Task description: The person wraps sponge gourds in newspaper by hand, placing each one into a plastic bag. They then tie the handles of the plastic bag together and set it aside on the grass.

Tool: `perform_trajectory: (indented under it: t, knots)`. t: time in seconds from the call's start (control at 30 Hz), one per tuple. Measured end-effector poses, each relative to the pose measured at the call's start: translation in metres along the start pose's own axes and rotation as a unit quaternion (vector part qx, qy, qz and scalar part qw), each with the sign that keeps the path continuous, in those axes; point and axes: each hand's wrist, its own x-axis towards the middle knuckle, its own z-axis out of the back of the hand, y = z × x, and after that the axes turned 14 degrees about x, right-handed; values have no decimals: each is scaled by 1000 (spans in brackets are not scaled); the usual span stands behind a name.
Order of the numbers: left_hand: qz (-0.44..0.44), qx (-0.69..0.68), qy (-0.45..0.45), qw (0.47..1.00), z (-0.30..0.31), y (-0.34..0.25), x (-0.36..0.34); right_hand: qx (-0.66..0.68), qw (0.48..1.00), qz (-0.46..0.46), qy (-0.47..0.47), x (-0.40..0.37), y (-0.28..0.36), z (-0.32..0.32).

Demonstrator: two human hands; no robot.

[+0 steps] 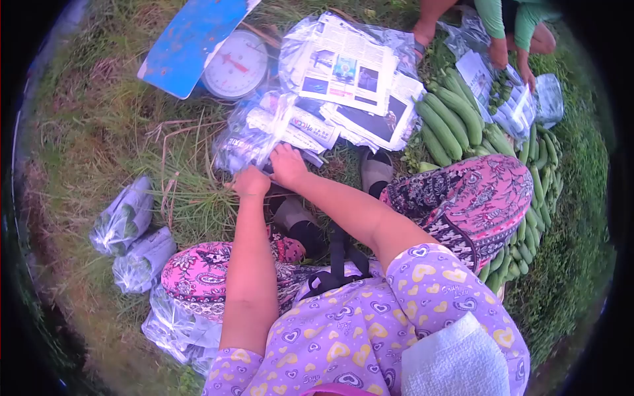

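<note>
Both my hands are at the near edge of a clear plastic bag (247, 135) that has newspaper-wrapped contents inside. My left hand (251, 181) has its fingers closed on the bag's lower edge. Close beside it, my right hand (288, 166) also has bent fingers against the bag; how firmly they grip it is hard to make out. A stack of newspaper sheets (350, 63) lies just beyond, on more clear plastic. Long green vegetables (449, 122) are piled to the right of the newspapers.
A dial scale (236, 64) with a blue tray (191, 43) stands at the upper left. Filled bags (125, 218) lie on the grass at left. At the upper right, another person's hands (498, 54) touch plastic-bagged vegetables (515, 109). My knees flank the work area.
</note>
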Motion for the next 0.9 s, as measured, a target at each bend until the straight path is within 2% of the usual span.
perform_trajectory:
  t: [0.07, 0.1, 0.13, 0.17, 0.23, 0.27, 0.3, 0.37, 0.4, 0.47, 0.5, 0.57, 0.67, 0.7, 0.77, 0.9]
  knots:
    - [13, 20, 70, 997, 36, -9, -9, -2, 996, 63, 59, 4, 2, 22]
    - [-43, 20, 95, 994, 24, 2, 25, -55, 984, 117, 118, 10, 4, 42]
    - [-25, 47, 71, 996, 25, 3, 42, -104, 965, 145, 191, 6, 16, 80]
    - [8, 56, 34, 998, 74, -15, 5, -150, 936, 174, 265, -5, 34, 129]
    - [-98, 62, 4, 993, 75, -1, 46, -222, 915, 231, 247, -48, 59, 229]
    - [-125, -4, -25, 992, 81, -1, 42, -251, 925, 164, 235, -84, 79, 288]
    - [-154, -77, -58, 983, 88, -4, 28, -223, 947, 173, 155, -119, 78, 332]
    - [-181, -110, -84, 974, 92, -17, 29, -174, 979, 92, -45, -211, 86, 424]
    - [-191, -125, -95, 969, 92, -25, 30, -151, 973, 103, -140, -242, 68, 460]
    - [-232, -148, -86, 957, 84, -41, 23, 106, 964, 43, -239, -333, 20, 482]
    - [-248, -159, -81, 952, 81, -46, 20, 236, 931, 16, -279, -380, -1, 485]
    - [-251, -143, -64, 955, 82, -51, -5, 122, 927, -158, -317, -469, -37, 453]
    - [-247, -118, -48, 961, 96, -48, -25, 280, 836, -327, -340, -515, -136, 366]
    - [-245, -102, -48, 963, 102, -44, -26, 270, 820, -331, -382, -526, -187, 326]
    - [-246, -106, -61, 962, 111, -37, -27, 175, 796, -375, -441, -530, -251, 257]
    - [-250, -154, -85, 952, 122, -34, -33, -49, 811, -419, -405, -496, -265, 202]
